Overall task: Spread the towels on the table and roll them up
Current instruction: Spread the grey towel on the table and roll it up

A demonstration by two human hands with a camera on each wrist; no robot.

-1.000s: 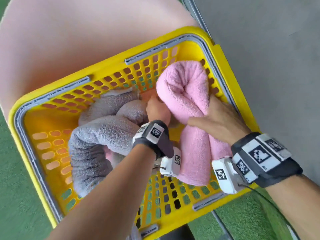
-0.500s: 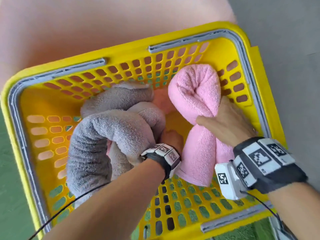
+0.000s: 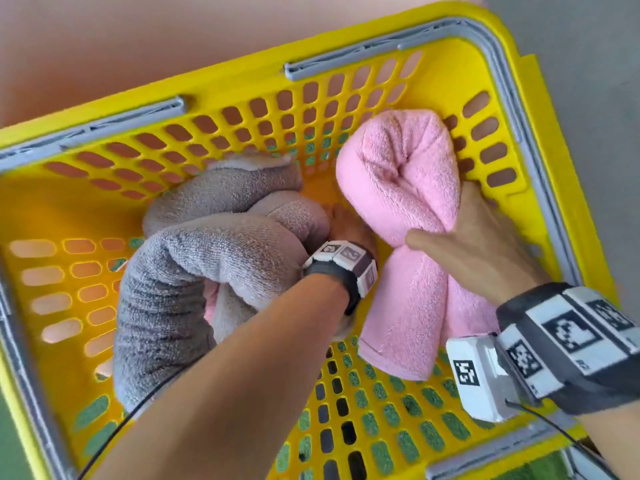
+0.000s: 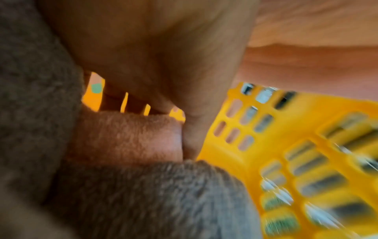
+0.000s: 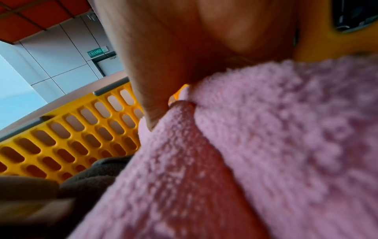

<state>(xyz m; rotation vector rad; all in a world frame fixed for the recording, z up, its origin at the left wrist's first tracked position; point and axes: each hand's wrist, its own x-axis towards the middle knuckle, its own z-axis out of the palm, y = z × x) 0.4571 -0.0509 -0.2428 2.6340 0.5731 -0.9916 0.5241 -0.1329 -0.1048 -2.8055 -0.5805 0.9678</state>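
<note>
A yellow basket [image 3: 433, 64] fills the frame, holding a grey towel [image 3: 180, 282] at centre left and a rolled pink towel [image 3: 408, 271] at right. The right hand [image 3: 485, 244] grips the pink roll's middle; the left hand [image 3: 349, 230] reaches down between the towels, its grip unclear.

Left half: grey towels [image 3: 194, 271] fill the yellow basket [image 3: 391, 60] from mid-floor towards its far wall.
Right side: pink towel [image 3: 408, 216] lies against the right wall.
Near floor: bare perforated strip, passable.
Between towels: narrow gap, occupied by left hand [image 3: 346, 230].
</note>
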